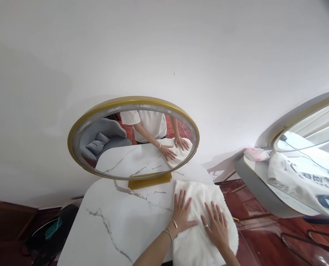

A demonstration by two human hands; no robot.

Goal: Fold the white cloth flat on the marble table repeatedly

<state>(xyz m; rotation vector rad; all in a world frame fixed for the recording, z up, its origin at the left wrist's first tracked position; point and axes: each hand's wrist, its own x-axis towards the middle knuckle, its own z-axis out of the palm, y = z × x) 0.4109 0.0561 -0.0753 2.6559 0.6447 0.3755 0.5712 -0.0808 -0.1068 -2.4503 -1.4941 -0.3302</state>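
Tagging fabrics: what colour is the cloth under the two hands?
The cloth is plain white, seen in the head view.

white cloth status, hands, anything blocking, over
Left hand, right hand both palm-down on white cloth. Cloth wrinkled, on right side of table. Mirror beyond, seemingly not in the way.

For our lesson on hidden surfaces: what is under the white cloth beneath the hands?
The marbled tabletop bears the white cloth and shows left of it; whatever else the cloth covers cannot be seen.

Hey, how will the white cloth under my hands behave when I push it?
The white cloth is probably floppy and may bunch up, judging by its soft wrinkles. It might slide fairly easily, since the tabletop looks smooth.
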